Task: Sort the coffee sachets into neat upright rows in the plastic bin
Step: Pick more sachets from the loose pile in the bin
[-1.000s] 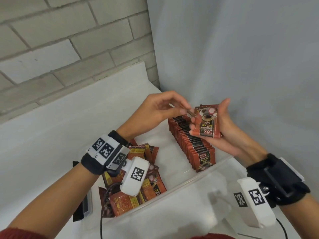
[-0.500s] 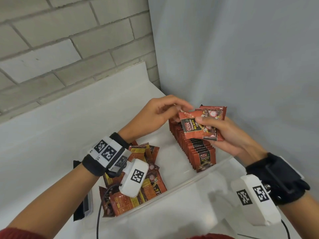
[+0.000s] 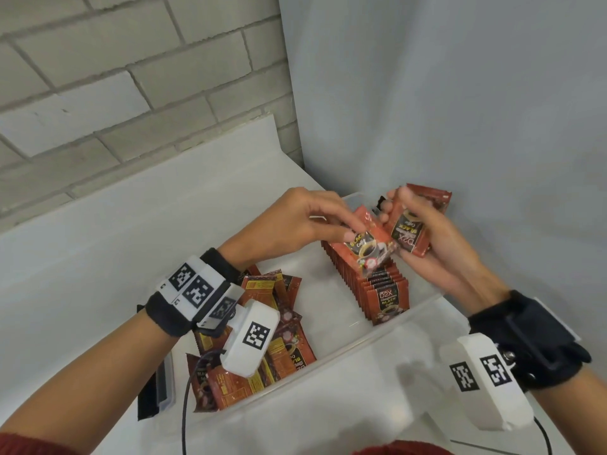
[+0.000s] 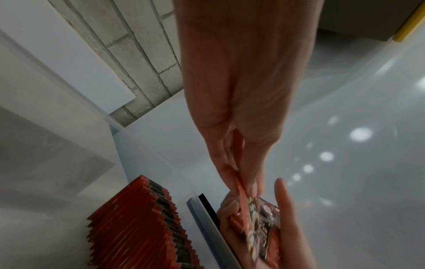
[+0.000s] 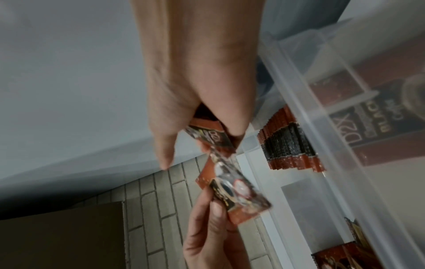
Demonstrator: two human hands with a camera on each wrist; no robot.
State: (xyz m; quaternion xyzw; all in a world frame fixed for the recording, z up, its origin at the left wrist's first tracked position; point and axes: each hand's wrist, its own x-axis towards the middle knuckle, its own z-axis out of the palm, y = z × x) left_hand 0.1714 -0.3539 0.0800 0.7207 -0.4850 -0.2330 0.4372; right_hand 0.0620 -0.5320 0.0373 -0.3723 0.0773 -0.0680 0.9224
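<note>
Red-brown foil coffee sachet [image 3: 368, 246], one, pinched by its upper edge between thumb and fingers [image 3: 353, 226] of the left hand [image 3: 289, 224]; it hangs over the standing row [image 3: 371, 280], long axis tilted down toward the row's near end, printed cup face toward the head camera, probably so it can drop in facing the same way as its neighbours. Small stack of sachets [image 3: 410, 231], held in the right hand [image 3: 437, 244], fingers curled round it, print upside down, long axis sloping up and away; it appears to serve as a ready supply, peeled off one at a time. Row, one, upright, packed face to back along the right side of the clear plastic bin [image 3: 331, 366], running from near wall to far. Loose sachets [image 3: 272, 349], a jumbled heap lying flat in the bin's left near corner, still unsorted. Bin rests on a white worktop [image 3: 98, 257].
</note>
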